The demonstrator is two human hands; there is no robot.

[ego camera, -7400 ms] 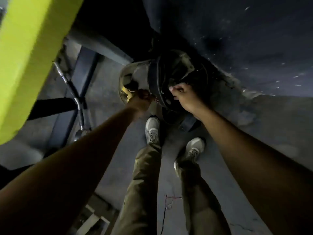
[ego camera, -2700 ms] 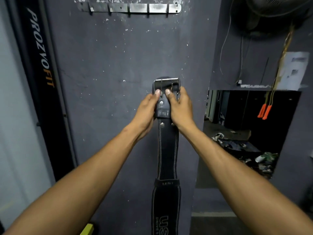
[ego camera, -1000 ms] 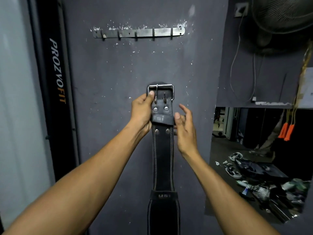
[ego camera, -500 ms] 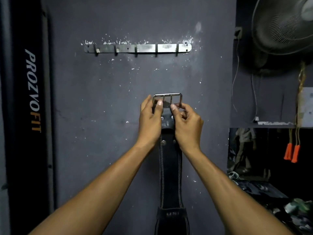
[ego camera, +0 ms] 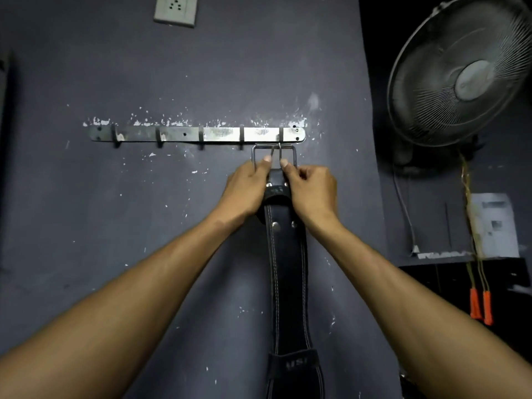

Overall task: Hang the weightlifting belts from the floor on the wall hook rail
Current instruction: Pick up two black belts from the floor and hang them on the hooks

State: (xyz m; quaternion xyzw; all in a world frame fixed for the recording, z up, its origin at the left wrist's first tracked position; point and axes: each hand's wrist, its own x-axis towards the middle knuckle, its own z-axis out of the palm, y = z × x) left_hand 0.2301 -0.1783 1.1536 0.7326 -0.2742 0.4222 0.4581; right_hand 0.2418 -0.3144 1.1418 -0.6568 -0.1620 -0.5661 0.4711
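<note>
Both hands (ego camera: pixel 282 188) pinch the belt (ego camera: pixel 288 269) buckle (ego camera: pixel 274 155) at the rail's (ego camera: pixel 198 134) end hook (ego camera: pixel 279 139); a shallow catch could drop it.

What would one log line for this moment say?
step: hooking buckle | rail: rightmost hook | left hand: grips belt | right hand: grips belt

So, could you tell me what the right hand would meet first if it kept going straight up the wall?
Most likely the hook rail, at its rightmost hook just above the belt buckle the right hand pinches.
</note>
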